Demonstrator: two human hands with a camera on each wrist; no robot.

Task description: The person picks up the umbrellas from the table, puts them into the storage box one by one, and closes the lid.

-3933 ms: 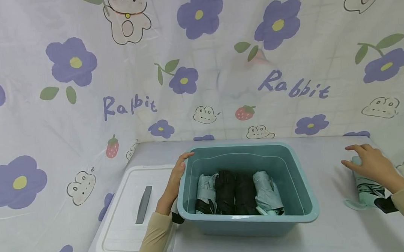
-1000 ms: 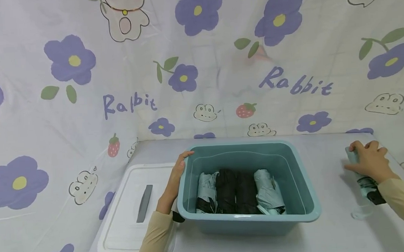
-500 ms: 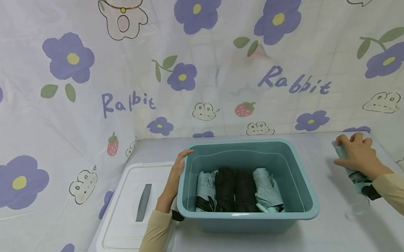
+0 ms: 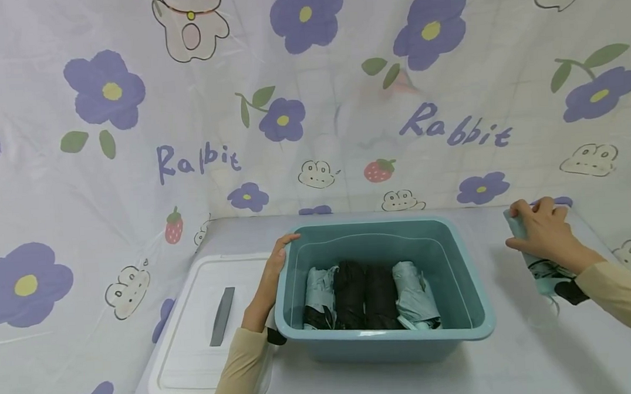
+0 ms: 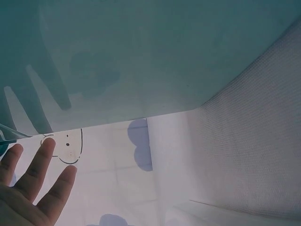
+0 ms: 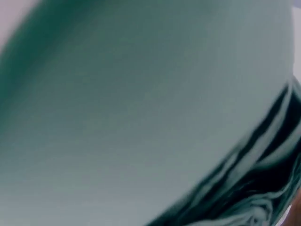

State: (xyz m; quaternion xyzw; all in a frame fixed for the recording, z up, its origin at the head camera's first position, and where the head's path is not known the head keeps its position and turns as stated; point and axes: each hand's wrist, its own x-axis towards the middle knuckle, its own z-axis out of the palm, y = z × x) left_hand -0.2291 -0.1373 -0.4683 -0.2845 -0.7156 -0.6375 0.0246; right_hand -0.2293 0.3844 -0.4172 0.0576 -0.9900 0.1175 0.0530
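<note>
My right hand (image 4: 552,236) grips a folded pale-blue umbrella (image 4: 516,226) above the table, right of the blue-green bin (image 4: 385,335). Its wrist strap (image 4: 547,316) dangles below. Close up in the right wrist view, the umbrella's pale end (image 6: 141,113) hides the fingers, with dark and pale folded cloth (image 6: 263,188) beside it. My left hand (image 4: 273,268) rests at the bin's back-left rim; the left wrist view has straight fingers (image 5: 57,193) beside the bin wall (image 5: 150,61). Inside the bin, two black umbrellas (image 4: 350,295) lie side by side between two pale-blue ones (image 4: 415,292).
A white lid (image 4: 187,349) with a grey handle (image 4: 222,315) lies flat left of the bin, partly under my left forearm. The table (image 4: 518,364) has a pale cover. A patterned cloth (image 4: 339,143) hangs behind and along the left side.
Earlier my right hand hovered over the umbrella lying on the table. It has since taken hold, lifted it and moved left toward the bin. The left hand has stayed at the rim.
</note>
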